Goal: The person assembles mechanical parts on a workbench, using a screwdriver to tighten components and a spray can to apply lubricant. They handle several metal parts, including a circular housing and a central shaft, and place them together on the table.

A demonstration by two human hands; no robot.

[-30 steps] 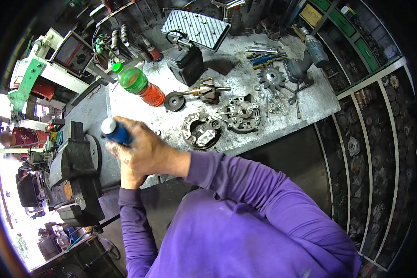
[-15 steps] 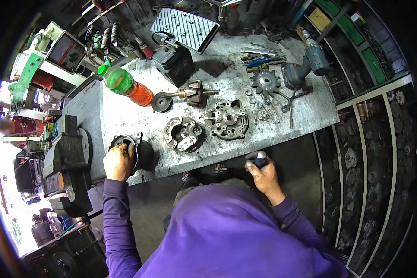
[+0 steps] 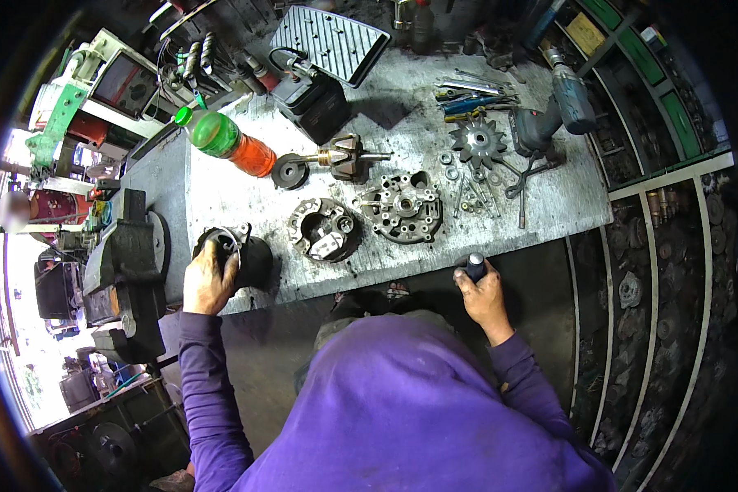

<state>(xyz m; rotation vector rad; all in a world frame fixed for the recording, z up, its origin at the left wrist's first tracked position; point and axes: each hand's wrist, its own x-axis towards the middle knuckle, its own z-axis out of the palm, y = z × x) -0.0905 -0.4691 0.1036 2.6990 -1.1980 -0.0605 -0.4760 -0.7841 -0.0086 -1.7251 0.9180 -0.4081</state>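
Observation:
My left hand [image 3: 207, 280] is at the mouth of a dark cylindrical metal housing [image 3: 258, 264] by the bench's front edge. Its fingers bend over the rim and into the opening, with their tips hidden inside. Off the front edge, my right hand [image 3: 487, 302] is closed around a dark tool handle [image 3: 476, 266] with a pale rounded end held upward; its lower part is out of sight. Between the hands, on the bench, lie a round alternator end housing [image 3: 407, 208], a ring-shaped housing with a rectifier [image 3: 324, 231] and a claw-pole rotor [image 3: 347, 158] with its shaft.
A bladed metal fan [image 3: 479, 143], loose nuts and bolts, a cordless drill [image 3: 570, 102] and hand tools [image 3: 470, 102] lie at the right. Farther left stand a green-capped bottle [image 3: 225, 143] and a black box [image 3: 313, 107]. A vise [image 3: 125, 275] flanks the bench; parts shelves line the right side.
The view has shifted slightly. My right hand has moved a little to the right with the handle, while my left hand stays at the housing with its fingers slightly shifted.

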